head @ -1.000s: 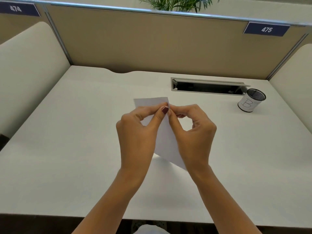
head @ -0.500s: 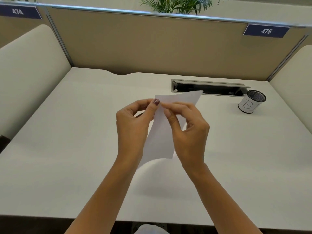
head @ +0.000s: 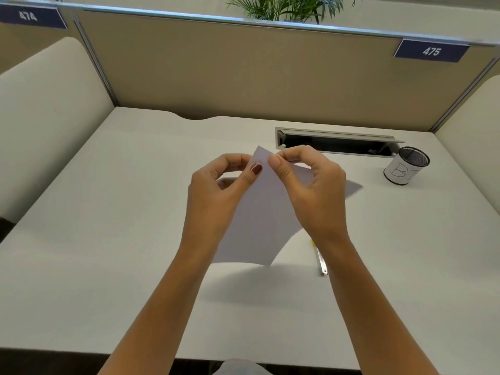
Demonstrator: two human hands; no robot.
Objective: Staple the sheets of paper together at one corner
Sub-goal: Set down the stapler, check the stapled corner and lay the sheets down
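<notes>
A slim metal tool [head: 321, 262] lies on the desk [head: 108, 239] beside my right wrist. Above it, my left hand [head: 216, 196] and right hand [head: 311, 190] pinch the sheets [head: 259, 217] aloft by their top corner; loosening either pinch could let them slip askew.

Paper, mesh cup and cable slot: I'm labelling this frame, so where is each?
paper [head: 259, 212], head view, middle of the sheet.
mesh cup [head: 403, 171], head view, white side wall.
cable slot [head: 338, 143], head view, dark opening.
</notes>
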